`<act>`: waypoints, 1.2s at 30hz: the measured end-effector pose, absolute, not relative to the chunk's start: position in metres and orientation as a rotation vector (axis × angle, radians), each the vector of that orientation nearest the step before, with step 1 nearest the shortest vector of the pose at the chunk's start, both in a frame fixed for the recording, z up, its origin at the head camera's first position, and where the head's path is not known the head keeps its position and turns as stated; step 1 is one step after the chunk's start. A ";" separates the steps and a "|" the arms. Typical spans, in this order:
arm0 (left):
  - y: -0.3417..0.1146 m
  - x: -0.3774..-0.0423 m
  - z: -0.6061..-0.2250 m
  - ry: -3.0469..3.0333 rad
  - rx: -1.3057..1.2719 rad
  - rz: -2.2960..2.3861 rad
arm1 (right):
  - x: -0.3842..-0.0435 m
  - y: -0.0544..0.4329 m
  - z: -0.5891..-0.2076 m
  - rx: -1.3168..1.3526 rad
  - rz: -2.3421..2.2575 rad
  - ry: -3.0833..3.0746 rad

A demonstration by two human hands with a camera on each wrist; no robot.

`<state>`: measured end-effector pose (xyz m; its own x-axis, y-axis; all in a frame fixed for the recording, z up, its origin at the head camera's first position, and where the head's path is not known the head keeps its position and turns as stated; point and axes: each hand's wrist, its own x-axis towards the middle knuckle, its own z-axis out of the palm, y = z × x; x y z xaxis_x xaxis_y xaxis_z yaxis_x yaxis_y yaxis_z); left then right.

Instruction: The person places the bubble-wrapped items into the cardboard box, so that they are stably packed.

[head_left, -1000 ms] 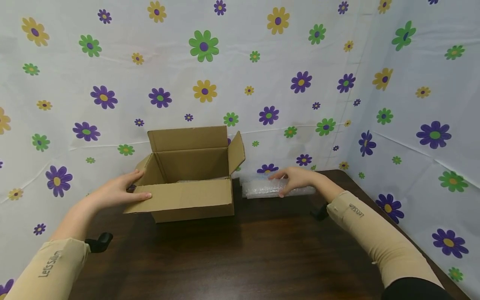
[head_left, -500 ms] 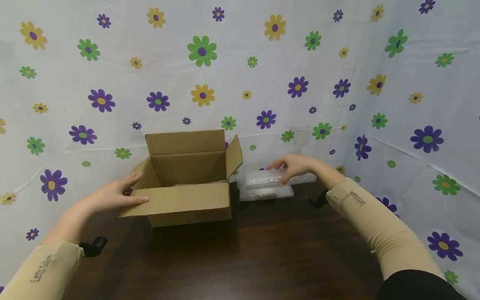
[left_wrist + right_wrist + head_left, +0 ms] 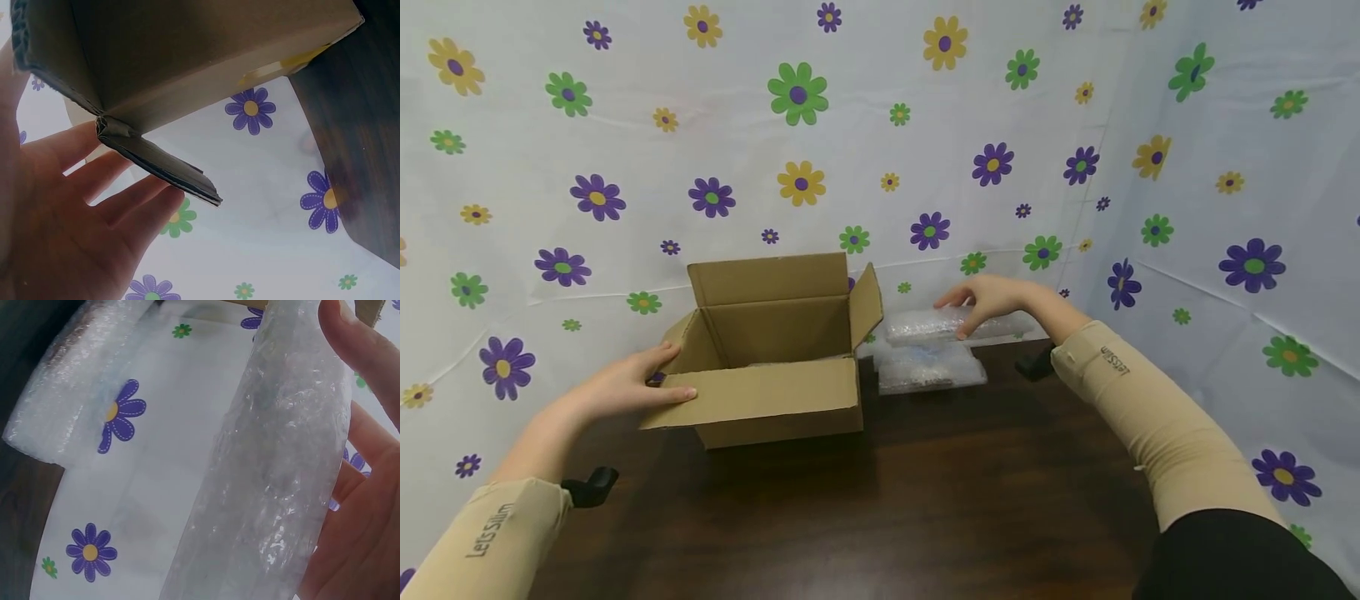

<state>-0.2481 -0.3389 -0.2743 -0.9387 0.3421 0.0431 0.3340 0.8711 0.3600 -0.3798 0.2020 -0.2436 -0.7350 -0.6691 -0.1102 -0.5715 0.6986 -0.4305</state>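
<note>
A cardboard box (image 3: 778,429) stands with its flaps spread. My left hand (image 3: 625,387) grips its left front corner, thumb on the front flap and fingers along the left flap (image 3: 162,165). At the box's right, my right hand (image 3: 996,302) holds a long, flat bundle of bubble wrap (image 3: 917,325) between thumb and fingers, raised over the table. In the right wrist view this clear bundle (image 3: 269,450) spans the frame lengthwise. Below it lies a second bubble-wrapped bundle (image 3: 931,371), something darker showing along its front edge. The box's floor is mostly hidden behind the front flap.
The dark wooden table (image 3: 925,492) runs under everything, its back edge close to a white flower-printed cloth (image 3: 737,108). The box's right flap (image 3: 866,307) sticks up and outward on the side of the bundles. A second cloth panel (image 3: 1247,208) borders the right.
My right hand has risen with the upper bubble-wrap bundle, lifting it off the lower one, which stays on the table. My left hand keeps its hold on the box corner.
</note>
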 end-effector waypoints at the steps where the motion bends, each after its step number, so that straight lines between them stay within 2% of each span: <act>1: -0.339 -0.248 -0.275 3.017 0.547 0.577 | -0.381 0.201 -0.242 -0.987 -0.538 2.655; 20: -0.342 -0.249 -0.280 3.018 0.547 0.582 | -0.386 0.201 -0.200 -0.890 -0.535 2.696; 36: -0.341 -0.250 -0.276 2.994 0.555 0.624 | -0.384 0.191 -0.149 -0.852 -0.447 2.801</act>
<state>-0.2500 -0.3410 -0.2764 -0.9356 0.3508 0.0395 0.3374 0.8556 0.3927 -0.3839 0.1909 -0.1494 -0.8195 -0.5670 -0.0831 -0.5130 0.7905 -0.3345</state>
